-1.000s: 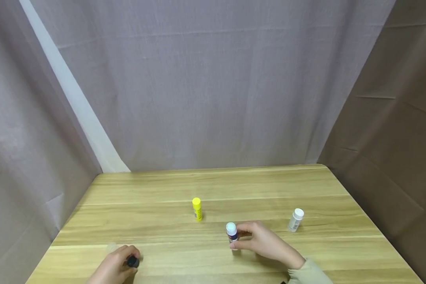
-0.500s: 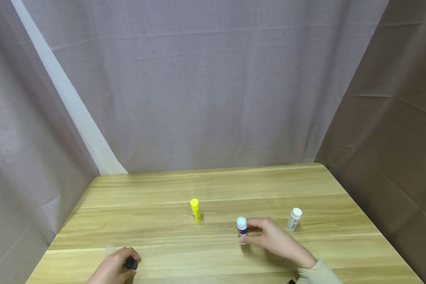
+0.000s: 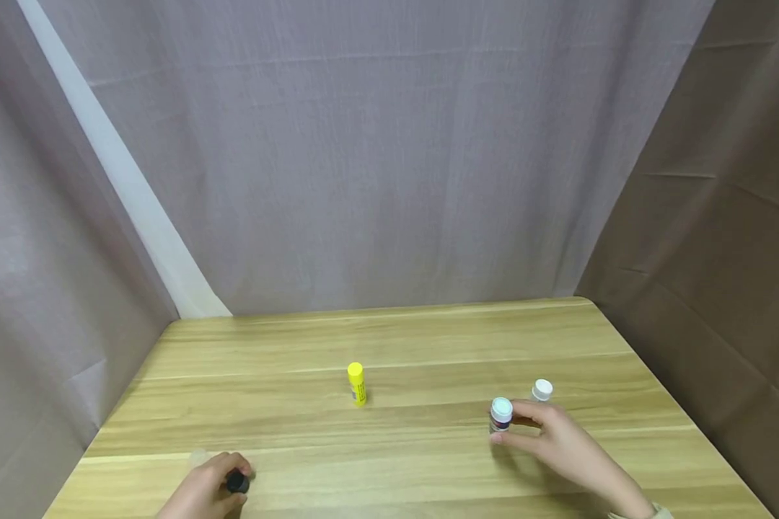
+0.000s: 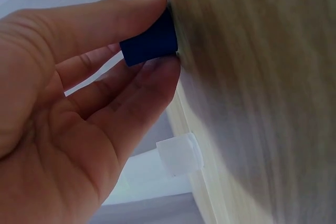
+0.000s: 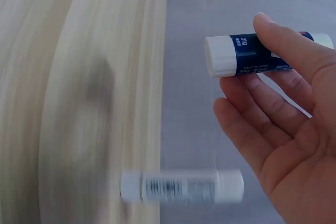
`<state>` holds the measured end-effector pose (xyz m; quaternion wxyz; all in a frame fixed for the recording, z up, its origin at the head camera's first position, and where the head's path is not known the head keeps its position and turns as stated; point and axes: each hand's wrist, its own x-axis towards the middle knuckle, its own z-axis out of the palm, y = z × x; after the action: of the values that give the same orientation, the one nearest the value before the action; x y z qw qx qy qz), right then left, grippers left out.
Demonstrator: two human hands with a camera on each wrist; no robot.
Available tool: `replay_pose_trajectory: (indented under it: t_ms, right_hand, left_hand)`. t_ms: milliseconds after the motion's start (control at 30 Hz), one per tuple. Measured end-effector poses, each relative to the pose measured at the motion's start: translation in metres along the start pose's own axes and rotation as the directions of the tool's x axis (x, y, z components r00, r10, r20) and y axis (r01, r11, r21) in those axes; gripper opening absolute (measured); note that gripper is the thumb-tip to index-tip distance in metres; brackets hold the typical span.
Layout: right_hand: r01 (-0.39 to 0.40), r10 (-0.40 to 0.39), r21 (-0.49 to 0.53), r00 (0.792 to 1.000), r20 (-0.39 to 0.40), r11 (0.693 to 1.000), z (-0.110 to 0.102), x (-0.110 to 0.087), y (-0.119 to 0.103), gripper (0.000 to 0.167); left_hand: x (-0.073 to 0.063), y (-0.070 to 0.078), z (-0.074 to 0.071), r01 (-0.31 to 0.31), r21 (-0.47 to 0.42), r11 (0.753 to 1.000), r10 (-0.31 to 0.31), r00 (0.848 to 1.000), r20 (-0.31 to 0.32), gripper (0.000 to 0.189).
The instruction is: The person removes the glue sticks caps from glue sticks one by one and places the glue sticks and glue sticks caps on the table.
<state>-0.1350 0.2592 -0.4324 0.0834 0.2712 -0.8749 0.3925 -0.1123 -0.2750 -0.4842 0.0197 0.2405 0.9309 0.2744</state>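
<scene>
- The left hand (image 3: 203,489) is at 8 o'clock from the yellow stick (image 3: 357,384). Its thumb and fingers are pinched tight on a small dark blue piece (image 4: 151,39), down at the counter (image 3: 298,418).
- A little see-through cap (image 4: 180,156) sits on the counter near that piece, at its 10 o'clock in the head view.
- The right hand (image 3: 558,441) is at about 3 o'clock from the yellow stick. Its thumb and fingers are clamped on a blue and white tube (image 5: 247,55). The right wrist view shows this tube up off the counter, with its white end down.
- A white tube (image 5: 181,186) stands on the counter at 2 o'clock from the held tube, partly behind the right hand in the head view.
- The yellow stick stands up by itself, between the two hands and farther back.
- A grey curtain (image 3: 363,180) hangs at 12 o'clock, behind the counter.
</scene>
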Motion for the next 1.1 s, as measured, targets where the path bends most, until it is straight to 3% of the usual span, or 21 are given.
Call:
replay_pose_trajectory:
  t_ms: [200,467,667,900,1100]
  right_hand:
    - [-0.026,0.02,-0.073,0.996,-0.083,0.997,-0.027,-0.016,0.004,0.02]
    - [-0.161,0.136,-0.157,0.977,-0.163,0.974,-0.051,-0.033,0.0,0.029]
    - [-0.153,0.125,-0.168,0.978,-0.168,0.974,-0.053,-0.038,0.004,0.027]
    - [-0.268,0.249,-0.111,0.956,-0.155,0.957,-0.049,-0.049,0.011,0.024]
    - [-0.286,0.275,-0.07,0.952,-0.138,0.956,-0.043,-0.057,0.021,0.029]
  left_hand:
    - [-0.001,0.002,0.0,0.011,-0.005,1.0,-0.011,1.0,-0.005,0.034]
    - [-0.003,0.002,-0.001,0.001,-0.004,1.0,-0.001,1.0,-0.013,0.033]
    - [-0.004,0.001,-0.001,-0.008,0.008,1.0,0.008,1.0,-0.02,0.033]
    - [-0.003,0.002,-0.001,0.012,0.02,1.0,-0.012,1.0,-0.027,0.035]
    - [-0.002,0.002,0.0,0.026,-0.014,1.0,-0.026,1.0,-0.015,0.034]
